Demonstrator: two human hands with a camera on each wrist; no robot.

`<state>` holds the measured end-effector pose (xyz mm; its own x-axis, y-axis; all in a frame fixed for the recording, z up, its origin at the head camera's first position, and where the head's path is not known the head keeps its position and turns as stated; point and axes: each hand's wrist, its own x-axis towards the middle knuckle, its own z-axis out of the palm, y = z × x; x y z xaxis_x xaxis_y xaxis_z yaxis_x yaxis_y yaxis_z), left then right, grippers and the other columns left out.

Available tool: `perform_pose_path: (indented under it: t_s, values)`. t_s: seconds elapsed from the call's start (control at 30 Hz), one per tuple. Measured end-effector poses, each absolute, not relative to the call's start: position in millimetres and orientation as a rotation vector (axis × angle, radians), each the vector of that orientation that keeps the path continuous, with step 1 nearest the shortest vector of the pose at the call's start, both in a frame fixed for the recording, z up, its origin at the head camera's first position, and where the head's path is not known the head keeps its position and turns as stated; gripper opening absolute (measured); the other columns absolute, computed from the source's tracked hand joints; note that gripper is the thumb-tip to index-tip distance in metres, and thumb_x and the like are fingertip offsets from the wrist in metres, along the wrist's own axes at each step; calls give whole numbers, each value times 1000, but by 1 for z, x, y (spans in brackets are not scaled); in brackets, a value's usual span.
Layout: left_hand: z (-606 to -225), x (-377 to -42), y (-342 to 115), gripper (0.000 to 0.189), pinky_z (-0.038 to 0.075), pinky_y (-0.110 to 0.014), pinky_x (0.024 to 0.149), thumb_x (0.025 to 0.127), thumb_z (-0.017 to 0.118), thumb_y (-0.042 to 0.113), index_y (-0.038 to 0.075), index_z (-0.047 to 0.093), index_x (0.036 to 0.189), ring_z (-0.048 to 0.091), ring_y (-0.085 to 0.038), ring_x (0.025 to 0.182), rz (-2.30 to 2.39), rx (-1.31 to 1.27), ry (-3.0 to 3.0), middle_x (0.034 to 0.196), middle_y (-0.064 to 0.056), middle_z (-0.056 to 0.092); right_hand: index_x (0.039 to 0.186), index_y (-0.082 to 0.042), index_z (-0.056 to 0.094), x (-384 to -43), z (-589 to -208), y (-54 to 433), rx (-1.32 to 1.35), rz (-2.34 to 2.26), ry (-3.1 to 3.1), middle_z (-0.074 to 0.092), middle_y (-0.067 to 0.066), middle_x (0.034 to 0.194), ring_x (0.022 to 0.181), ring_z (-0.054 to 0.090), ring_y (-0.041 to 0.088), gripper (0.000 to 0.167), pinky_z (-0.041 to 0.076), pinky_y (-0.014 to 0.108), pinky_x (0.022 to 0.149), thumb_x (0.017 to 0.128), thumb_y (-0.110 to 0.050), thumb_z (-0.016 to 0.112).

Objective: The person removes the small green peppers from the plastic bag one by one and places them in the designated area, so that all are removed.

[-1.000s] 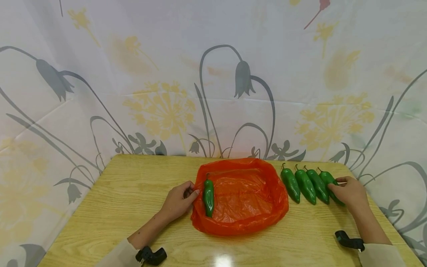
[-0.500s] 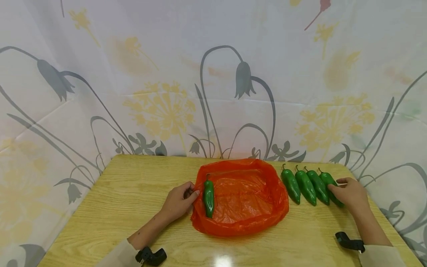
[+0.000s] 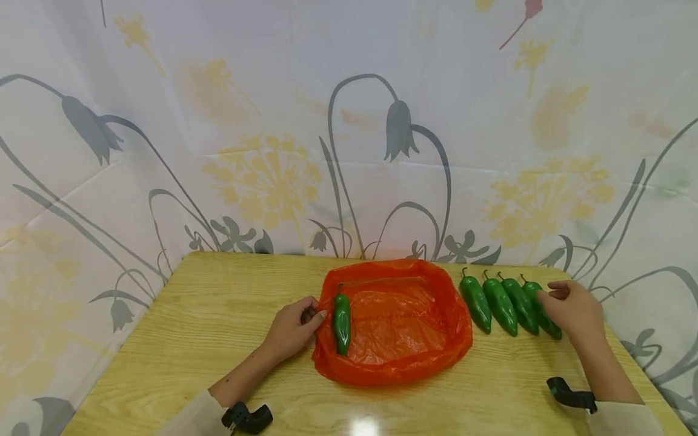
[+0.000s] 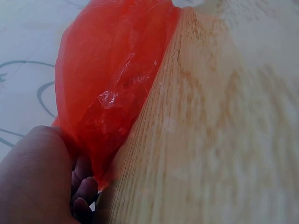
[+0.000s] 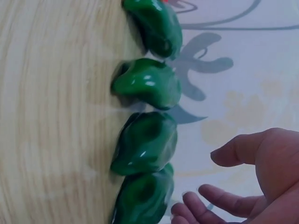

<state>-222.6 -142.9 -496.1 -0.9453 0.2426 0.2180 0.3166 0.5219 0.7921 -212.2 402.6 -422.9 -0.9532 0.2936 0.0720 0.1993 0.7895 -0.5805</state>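
Note:
A red plastic bag lies spread with its mouth wide, rim rolled like a shallow bowl. Inside it, along the left wall, rests one green chili pepper. My left hand pinches the left side of the bag; the left wrist view shows the curled fingers against the red film. To the right of the bag, several green peppers lie in a slanted row, stems away from me. My right hand is just above the rightmost pepper, thumb and fingers apart, holding nothing.
The wooden table carries everything. Behind it hangs a pale flower-printed cloth, close to the table's back edge. A black camera mount sits on my right wrist, another mount on my left.
My right hand has let go of the rightmost pepper and risen slightly from it; that pepper now lies beside the others. My left hand and the bag have stayed in place.

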Motion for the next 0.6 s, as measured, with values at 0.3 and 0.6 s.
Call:
perform_pose_path:
  t_s: [0.3,0.6]
  values:
    - [-494,-221,-142,10,44,-24,63,103,71,23,21,68,93,53,-8,66,-1417,-476,-2677,76,10,60,141,14,51,-208,-416,380,-239,942,-2771,58,40,128,113,57,56,57,52,62,84,109,-33,57]
    - [-492,-221,-142,10,44,-24,63,103,71,23,21,68,93,54,-8,66,-1432,-481,-2675,76,10,60,138,13,54,-208,-410,360,-165,903,-2772,62,35,124,112,61,53,56,54,59,82,108,-33,60]
